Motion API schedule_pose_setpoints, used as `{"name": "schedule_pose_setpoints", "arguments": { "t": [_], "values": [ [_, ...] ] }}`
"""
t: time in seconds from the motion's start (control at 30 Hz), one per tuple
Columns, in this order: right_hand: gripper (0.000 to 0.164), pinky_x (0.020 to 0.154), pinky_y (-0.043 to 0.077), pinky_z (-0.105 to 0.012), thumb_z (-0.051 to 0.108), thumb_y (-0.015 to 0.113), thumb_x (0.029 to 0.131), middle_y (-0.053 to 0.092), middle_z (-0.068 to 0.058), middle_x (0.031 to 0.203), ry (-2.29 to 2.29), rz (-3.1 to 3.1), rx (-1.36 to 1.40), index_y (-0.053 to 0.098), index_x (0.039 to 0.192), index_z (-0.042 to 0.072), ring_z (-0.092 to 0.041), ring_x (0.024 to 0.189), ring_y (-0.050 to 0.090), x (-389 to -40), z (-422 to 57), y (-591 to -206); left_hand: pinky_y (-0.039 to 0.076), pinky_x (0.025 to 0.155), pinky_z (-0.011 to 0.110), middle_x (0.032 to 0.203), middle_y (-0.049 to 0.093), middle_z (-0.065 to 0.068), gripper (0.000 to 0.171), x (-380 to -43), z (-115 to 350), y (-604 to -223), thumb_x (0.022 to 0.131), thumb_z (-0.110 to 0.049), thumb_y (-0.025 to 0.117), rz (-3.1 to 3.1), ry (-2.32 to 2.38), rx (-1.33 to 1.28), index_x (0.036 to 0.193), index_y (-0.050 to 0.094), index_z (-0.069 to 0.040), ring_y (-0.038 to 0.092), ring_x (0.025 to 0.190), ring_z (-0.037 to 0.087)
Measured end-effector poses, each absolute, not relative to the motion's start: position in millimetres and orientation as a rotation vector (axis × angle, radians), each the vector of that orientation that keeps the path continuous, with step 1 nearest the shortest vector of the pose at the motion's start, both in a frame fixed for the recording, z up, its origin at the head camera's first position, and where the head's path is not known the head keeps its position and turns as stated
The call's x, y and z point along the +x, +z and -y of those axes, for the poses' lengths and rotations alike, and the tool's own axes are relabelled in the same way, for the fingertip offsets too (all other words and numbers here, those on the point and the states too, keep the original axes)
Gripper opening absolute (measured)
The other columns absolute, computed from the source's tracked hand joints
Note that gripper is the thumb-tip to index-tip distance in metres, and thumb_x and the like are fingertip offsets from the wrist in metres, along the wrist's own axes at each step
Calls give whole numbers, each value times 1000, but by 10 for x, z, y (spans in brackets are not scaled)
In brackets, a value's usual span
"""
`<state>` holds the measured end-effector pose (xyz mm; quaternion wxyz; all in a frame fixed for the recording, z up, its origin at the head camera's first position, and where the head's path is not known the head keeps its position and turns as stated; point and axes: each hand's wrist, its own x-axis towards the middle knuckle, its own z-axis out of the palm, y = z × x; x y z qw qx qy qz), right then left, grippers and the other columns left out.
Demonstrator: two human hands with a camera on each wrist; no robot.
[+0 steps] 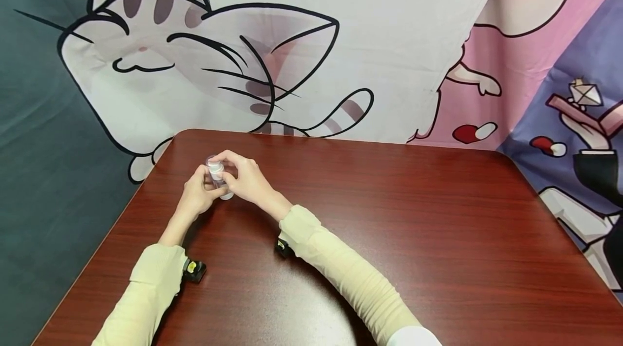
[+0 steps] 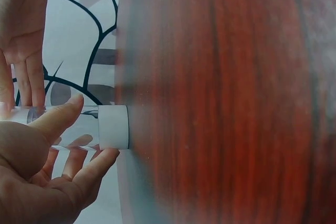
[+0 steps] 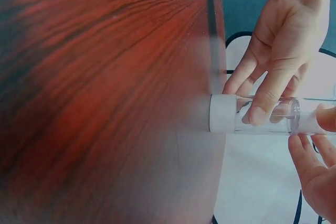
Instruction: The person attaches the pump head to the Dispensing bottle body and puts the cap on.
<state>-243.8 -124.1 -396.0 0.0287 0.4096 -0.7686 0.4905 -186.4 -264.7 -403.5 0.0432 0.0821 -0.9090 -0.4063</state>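
A clear cylindrical bottle [image 3: 278, 127] with a white base [image 2: 113, 127] and a white upper part [image 1: 216, 170] is between my hands at the far left of the table. My left hand [image 1: 196, 193] grips the see-through body, thumb on one side and fingers on the other. Around the upper part, the fingers and thumb of my right hand [image 1: 245, 177] pinch from above. The right fingers partly hide the top. In the right wrist view the base is down at the tabletop; whether it touches, I cannot tell.
The dark red-brown wooden table [image 1: 389, 216] stretches to the right and towards me. Behind its back edge hangs a cloth with a cartoon cat [image 1: 146, 65]. Small black devices sit at both wrists, one by the left cuff [image 1: 194, 271].
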Motion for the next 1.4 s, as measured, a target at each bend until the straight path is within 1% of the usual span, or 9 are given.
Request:
{"name": "schedule_pose_setpoints", "arguments": {
  "t": [0.13, 0.37, 0.6, 0.83, 0.97, 1.1, 1.27, 1.4],
  "values": [
    [29, 93, 47, -15, -1, 61, 91, 65, -4, 124, 1487, 2386, 1260, 61, 117, 13, -7, 110, 64, -2443, 1238, -3938, 50, 88, 45, 117, 60, 28, 43, -1868, 2642, -4032, 84, -16, 73, 2767, -1230, 247, 109, 43, 3, 63, 106, 39],
    [30, 91, 47, -11, -1, 59, 91, 65, -4, 124, 1458, 2423, 1259, 60, 116, 13, -4, 108, 64, -2424, 1254, -3906, 48, 89, 46, 117, 59, 27, 45, -1860, 2655, -4039, 84, -17, 73, 2778, -1213, 264, 110, 43, 3, 61, 106, 39],
    [30, 91, 49, -16, -2, 59, 90, 66, -4, 121, 1442, 2455, 1254, 59, 116, 13, -4, 105, 65, -2409, 1262, -3871, 48, 89, 45, 117, 59, 28, 45, -1851, 2655, -4031, 84, -17, 73, 2776, -1225, 273, 110, 43, 3, 61, 108, 40],
    [30, 88, 48, -11, 2, 60, 90, 65, -5, 117, 1372, 2504, 1293, 55, 117, 13, -4, 103, 64, -2430, 1249, -3820, 47, 85, 42, 113, 59, 27, 43, -1862, 2666, -4037, 83, -14, 74, 2783, -1199, 263, 108, 43, 4, 61, 104, 38],
    [33, 85, 45, -10, 3, 61, 88, 65, -3, 116, 1321, 2545, 1277, 53, 118, 15, -4, 99, 61, -2428, 1243, -3812, 48, 88, 46, 114, 60, 29, 45, -1869, 2661, -4045, 82, -14, 74, 2784, -1204, 269, 110, 45, 6, 62, 105, 40],
    [36, 81, 40, -11, 2, 63, 86, 63, 0, 114, 1250, 2566, 1260, 53, 118, 17, -6, 95, 56, -2419, 1235, -3801, 48, 92, 48, 117, 60, 31, 48, -1878, 2650, -4049, 82, -15, 73, 2788, -1210, 293, 115, 45, 8, 61, 108, 42],
    [36, 80, 40, -14, 3, 64, 86, 61, -1, 114, 1202, 2554, 1245, 54, 118, 17, -11, 97, 56, -2393, 1224, -3792, 48, 94, 49, 120, 59, 32, 52, -1868, 2630, -4045, 83, -17, 72, 2779, -1214, 307, 118, 44, 9, 61, 111, 42],
    [36, 83, 42, -15, 6, 64, 88, 59, -1, 118, 1141, 2551, 1234, 54, 120, 18, -12, 103, 57, -2366, 1214, -3796, 46, 94, 51, 117, 61, 32, 51, -1847, 2620, -4044, 82, -17, 73, 2764, -1151, 281, 116, 45, 8, 62, 108, 42]
  ]
}}
